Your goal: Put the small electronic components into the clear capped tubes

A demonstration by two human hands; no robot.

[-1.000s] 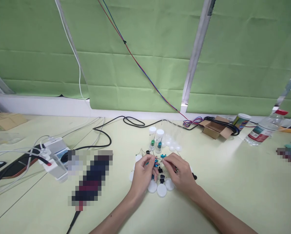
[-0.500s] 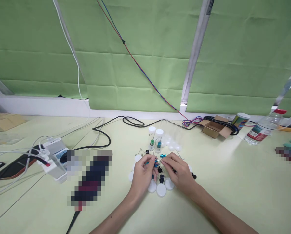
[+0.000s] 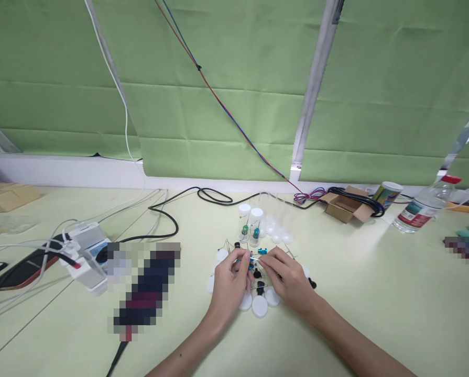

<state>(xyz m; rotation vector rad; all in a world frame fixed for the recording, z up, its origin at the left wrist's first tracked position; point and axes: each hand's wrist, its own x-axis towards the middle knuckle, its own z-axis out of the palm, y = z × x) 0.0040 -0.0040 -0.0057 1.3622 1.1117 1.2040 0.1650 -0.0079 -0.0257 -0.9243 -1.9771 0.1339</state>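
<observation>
My left hand (image 3: 228, 285) and my right hand (image 3: 289, 280) meet over a small pile of parts on the pale table (image 3: 375, 293). Both pinch a small blue part with thin wire legs (image 3: 247, 260) between thumb and fingertips. More blue and black parts (image 3: 260, 272) lie under the hands. White round caps (image 3: 260, 306) ring the pile. Just behind stand two clear vials with white caps (image 3: 250, 228), one with a green piece inside, one with a blue piece.
A white power strip (image 3: 87, 254) with plugs and cables lies at the left. A black cable (image 3: 171, 209) loops across the back. An open cardboard box (image 3: 346, 207), a cup (image 3: 387, 193) and a water bottle (image 3: 425, 209) stand at the back right.
Both hands stay pinched on the wire-legged part over the pile; the view has shifted slightly and the fingers have barely moved.
</observation>
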